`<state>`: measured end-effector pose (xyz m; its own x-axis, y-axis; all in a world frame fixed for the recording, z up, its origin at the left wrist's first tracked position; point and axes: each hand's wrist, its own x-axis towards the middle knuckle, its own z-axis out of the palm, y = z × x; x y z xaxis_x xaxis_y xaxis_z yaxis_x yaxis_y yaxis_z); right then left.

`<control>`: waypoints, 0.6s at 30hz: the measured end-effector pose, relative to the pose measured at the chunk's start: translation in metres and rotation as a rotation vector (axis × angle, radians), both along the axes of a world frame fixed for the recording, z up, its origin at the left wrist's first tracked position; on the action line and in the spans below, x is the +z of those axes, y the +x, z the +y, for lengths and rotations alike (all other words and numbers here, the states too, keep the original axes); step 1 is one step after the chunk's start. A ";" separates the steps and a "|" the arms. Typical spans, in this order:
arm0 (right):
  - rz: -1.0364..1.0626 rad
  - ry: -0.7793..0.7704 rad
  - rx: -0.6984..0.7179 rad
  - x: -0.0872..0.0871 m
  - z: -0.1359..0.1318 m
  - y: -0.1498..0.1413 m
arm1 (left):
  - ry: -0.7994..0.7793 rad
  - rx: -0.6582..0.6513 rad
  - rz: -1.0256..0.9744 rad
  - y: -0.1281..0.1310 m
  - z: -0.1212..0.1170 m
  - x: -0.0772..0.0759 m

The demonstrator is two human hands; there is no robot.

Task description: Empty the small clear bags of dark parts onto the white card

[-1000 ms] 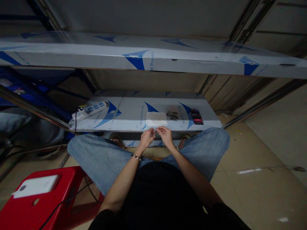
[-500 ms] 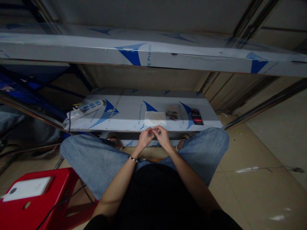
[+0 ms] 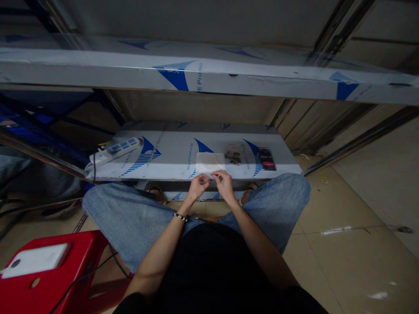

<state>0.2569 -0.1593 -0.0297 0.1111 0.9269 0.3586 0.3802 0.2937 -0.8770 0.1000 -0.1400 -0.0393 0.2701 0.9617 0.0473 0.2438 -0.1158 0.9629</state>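
My left hand (image 3: 198,187) and my right hand (image 3: 224,183) are held close together over the front edge of the lower shelf. The fingers of both are closed in a pinch, with a small gap between the two sets of fingertips. Whatever they hold is too small and dark to name. Just beyond the fingertips lies a pale, flat rectangular sheet (image 3: 210,162). To its right is a clear bag (image 3: 233,153) with several small dark pieces in or on it. Farther right sits a blurred dark and red item (image 3: 267,159).
A white power strip (image 3: 116,149) lies at the left of the film-covered lower shelf (image 3: 170,152). The upper shelf (image 3: 131,72) crosses in front at a higher level. A red stool (image 3: 75,261) at lower left bears a white device (image 3: 37,260) and a black cable.
My fingertips, touching before, are now slightly apart; the right hand has shifted a little to the right. The items on the shelf have stayed in place, while the view has shifted slightly.
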 end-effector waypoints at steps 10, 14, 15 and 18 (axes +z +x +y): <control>-0.073 0.051 0.193 -0.009 0.005 0.007 | -0.355 -0.161 -0.355 -0.005 -0.009 0.004; 0.008 0.031 0.191 -0.008 0.008 0.009 | -0.362 -0.168 -0.382 -0.006 -0.009 0.008; 0.040 0.011 0.175 -0.008 0.008 0.008 | -0.373 -0.184 -0.393 -0.006 -0.009 0.008; 0.145 -0.056 0.090 -0.008 0.006 0.005 | -0.443 -0.255 -0.409 -0.005 -0.009 0.010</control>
<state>0.2614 -0.1531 -0.0380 0.0738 0.9535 0.2921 0.2231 0.2697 -0.9367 0.0953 -0.1487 -0.0292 0.5366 0.8220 -0.1910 -0.1349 0.3070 0.9421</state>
